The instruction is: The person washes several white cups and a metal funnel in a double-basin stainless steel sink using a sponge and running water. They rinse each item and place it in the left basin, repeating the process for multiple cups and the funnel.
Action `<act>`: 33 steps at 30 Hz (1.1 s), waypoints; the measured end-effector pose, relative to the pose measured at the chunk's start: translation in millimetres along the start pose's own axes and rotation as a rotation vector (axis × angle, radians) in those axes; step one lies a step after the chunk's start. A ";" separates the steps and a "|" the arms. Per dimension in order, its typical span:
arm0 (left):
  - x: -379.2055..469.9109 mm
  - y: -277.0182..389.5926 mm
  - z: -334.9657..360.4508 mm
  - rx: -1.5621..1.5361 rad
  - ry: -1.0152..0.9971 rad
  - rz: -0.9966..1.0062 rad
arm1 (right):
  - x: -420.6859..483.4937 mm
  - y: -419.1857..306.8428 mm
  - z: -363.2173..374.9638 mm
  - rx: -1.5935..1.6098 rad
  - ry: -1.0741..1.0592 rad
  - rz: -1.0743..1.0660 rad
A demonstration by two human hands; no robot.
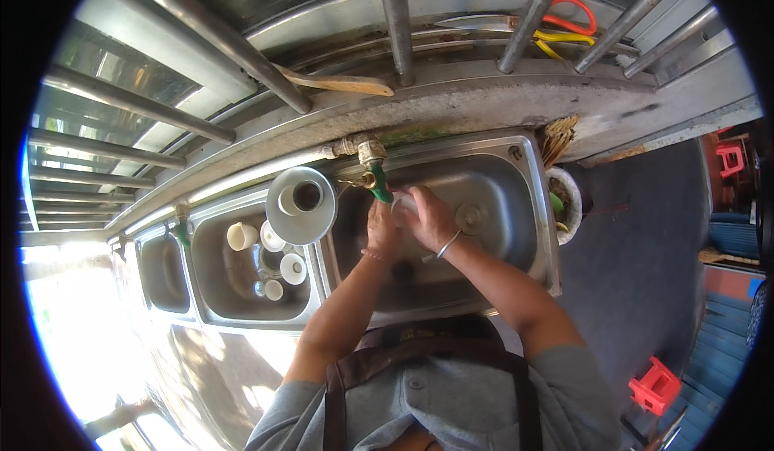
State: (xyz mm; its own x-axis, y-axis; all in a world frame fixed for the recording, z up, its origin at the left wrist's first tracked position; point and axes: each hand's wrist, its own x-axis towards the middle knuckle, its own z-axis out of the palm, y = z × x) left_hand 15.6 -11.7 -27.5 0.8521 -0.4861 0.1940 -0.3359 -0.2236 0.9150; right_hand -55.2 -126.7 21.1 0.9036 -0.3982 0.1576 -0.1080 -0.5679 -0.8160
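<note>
Both my hands are under the tap (pixel 370 155), whose green outlet sleeve (pixel 380 186) points down between them. My right hand (pixel 433 220), with a metal bangle at the wrist, grips a clear cup (pixel 403 208). Beside the cup my left hand (pixel 382 228) has its fingers pointing up toward the outlet; whether it touches the cup is hidden. Below lies the steel sink basin (pixel 508 221). A clear glass-like piece (pixel 468 217) rests on its floor, to the right of my right hand.
A round metal bowl (pixel 276 216) holding a cup straddles the divider. The middle basin (pixel 211 269) contains a cream pitcher (pixel 242 236) and several white cups. Metal bars (pixel 396 28), a wooden-handled tool (pixel 338 83) and red-and-yellow-handled shears (pixel 568 25) line the ledge. A bucket (pixel 573 206) stands right.
</note>
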 end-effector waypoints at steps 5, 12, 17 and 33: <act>-12.4 -2.2 -0.7 -0.224 0.102 -0.355 | 1.4 24.9 -16.8 -0.273 0.068 -0.203; -26.5 61.6 -30.3 0.336 -0.138 0.118 | -11.1 62.6 -31.8 0.031 0.094 0.125; -28.0 110.9 -80.5 0.460 -0.101 0.232 | -31.2 66.0 -23.7 -0.050 0.049 0.128; 60.4 34.4 -191.5 0.603 0.232 0.121 | -49.8 53.6 -23.3 -0.057 -0.036 0.187</act>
State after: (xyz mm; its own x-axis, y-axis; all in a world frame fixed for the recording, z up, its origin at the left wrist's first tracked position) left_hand 132.3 113.1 83.5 0.8360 -0.3581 0.4158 -0.5434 -0.6457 0.5364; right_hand -115.7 -154.1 -17.5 0.8798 -0.4751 -0.0149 -0.2980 -0.5270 -0.7959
